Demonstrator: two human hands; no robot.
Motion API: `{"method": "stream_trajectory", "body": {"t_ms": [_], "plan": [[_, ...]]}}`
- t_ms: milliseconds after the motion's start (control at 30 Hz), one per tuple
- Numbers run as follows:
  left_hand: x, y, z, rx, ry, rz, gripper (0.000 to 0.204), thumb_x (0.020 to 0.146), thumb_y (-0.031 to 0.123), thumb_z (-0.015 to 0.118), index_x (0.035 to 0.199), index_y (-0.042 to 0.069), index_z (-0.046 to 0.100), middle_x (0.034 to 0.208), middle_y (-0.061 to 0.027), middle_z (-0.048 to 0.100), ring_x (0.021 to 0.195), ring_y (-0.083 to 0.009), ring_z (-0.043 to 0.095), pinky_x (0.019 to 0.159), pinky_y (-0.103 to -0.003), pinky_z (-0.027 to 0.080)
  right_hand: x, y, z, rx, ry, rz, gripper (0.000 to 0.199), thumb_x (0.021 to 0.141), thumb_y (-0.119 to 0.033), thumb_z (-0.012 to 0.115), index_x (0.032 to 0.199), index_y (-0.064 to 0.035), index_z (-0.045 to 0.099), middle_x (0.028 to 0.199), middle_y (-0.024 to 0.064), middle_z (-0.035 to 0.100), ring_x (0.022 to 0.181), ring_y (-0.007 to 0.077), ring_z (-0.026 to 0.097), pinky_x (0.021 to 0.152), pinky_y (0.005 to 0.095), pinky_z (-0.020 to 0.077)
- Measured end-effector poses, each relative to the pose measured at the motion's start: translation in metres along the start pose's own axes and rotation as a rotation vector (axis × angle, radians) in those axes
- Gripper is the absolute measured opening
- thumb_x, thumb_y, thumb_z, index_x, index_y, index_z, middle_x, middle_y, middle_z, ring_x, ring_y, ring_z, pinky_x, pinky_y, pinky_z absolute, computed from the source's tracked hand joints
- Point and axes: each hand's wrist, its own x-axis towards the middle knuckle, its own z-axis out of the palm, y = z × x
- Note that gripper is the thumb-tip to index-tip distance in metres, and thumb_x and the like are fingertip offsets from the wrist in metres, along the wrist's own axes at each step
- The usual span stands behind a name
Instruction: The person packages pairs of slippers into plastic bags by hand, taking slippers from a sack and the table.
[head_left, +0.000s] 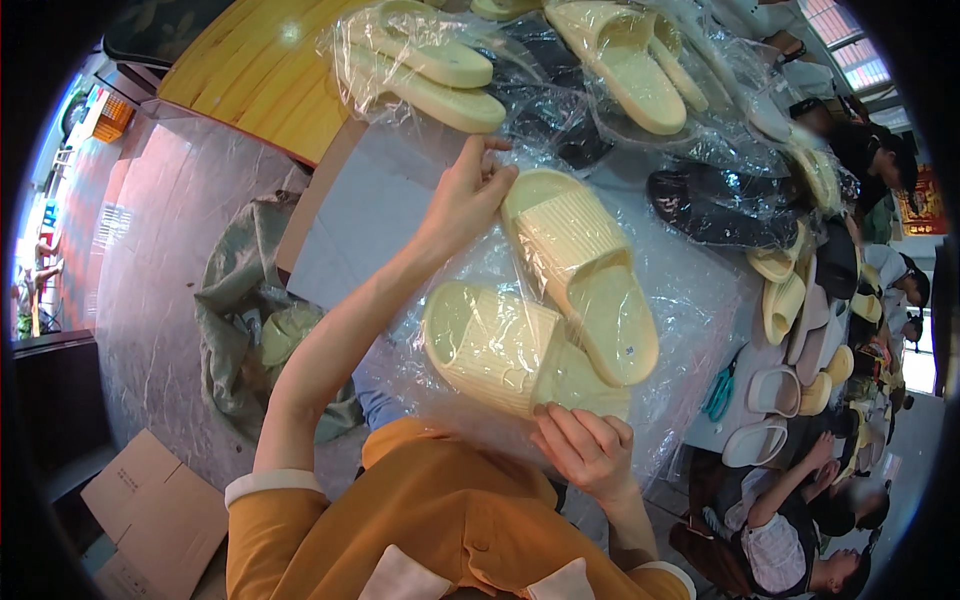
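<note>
A pair of pale yellow slide slippers lies inside a clear plastic bag (690, 300) in front of me. One slipper (575, 245) slants across the upper right, and its heel overlaps the other slipper (490, 345) at the lower left. At the bag's far left side, by the upper slipper's toe, my left hand (470, 195) is closed, its bent fingers and thumb on the film. My right hand (585, 450) pinches the near edge of the bag beside the lower slipper's heel. Exactly how much film each hand grips is partly hidden.
Bagged yellow slippers (425, 65) and black bagged slippers (715, 205) crowd the table's far side. Teal scissors (718, 395) lie to the right, near white slippers (757, 440). A greenish sack (235, 290) and flattened cardboard (155, 505) are on the floor at left. Other people sit along the right.
</note>
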Motion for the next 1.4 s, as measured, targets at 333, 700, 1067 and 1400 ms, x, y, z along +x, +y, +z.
{"method": "stream_trajectory", "body": {"t_ms": [333, 700, 1067, 1400], "plan": [[-0.01, 0.004, 0.009, 0.226, 0.045, 0.239, 0.037, 0.101, 0.01, 0.053, 0.137, 0.005, 0.047, 0.084, -0.0146, 0.064, 0.072, -0.0225, 0.065, 0.066, -0.039, 0.052, -0.025, 0.015, -0.037, 0.376, 0.231, 0.463, 0.011, 0.085, -0.006, 0.071, 0.096, -0.004, 0.072, 0.098, 0.0085, 0.069, 0.086, 0.0239, 0.06, 0.07, 0.0315, 0.0499], [-0.011, -0.004, 0.013, 0.37, 0.055, 0.373, 0.038, 0.101, 0.008, 0.05, 0.139, 0.008, 0.056, 0.093, -0.0137, 0.064, 0.082, -0.0189, 0.061, 0.078, -0.033, 0.05, -0.05, 0.044, -0.041, 1.099, 0.615, 1.345, 0.035, 0.104, -0.024, 0.054, 0.126, 0.0024, 0.056, 0.123, 0.0147, 0.058, 0.1, 0.0204, 0.062, 0.088, 0.0333, 0.0527], [-0.013, -0.003, 0.015, 0.479, 0.029, 0.435, 0.037, 0.098, 0.005, 0.056, 0.134, 0.009, 0.063, 0.09, -0.0118, 0.059, 0.078, -0.021, 0.057, 0.074, -0.033, 0.047, -0.018, 0.108, -0.024, 0.868, 0.138, 1.134, 0.021, 0.093, -0.011, 0.068, 0.109, 0.0016, 0.066, 0.095, 0.0028, 0.065, 0.086, 0.0072, 0.057, 0.071, 0.0224, 0.044], [-0.015, -0.003, 0.016, 0.524, 0.012, 0.516, 0.035, 0.097, -0.001, 0.053, 0.129, 0.008, 0.066, 0.095, -0.0145, 0.058, 0.082, -0.0249, 0.059, 0.075, -0.035, 0.048, -0.054, 0.114, -0.04, 1.198, 0.8, 1.109, 0.016, 0.096, -0.004, 0.061, 0.111, -0.0013, 0.061, 0.1, 0.003, 0.061, 0.088, 0.0092, 0.057, 0.084, 0.0252, 0.0464]]}}
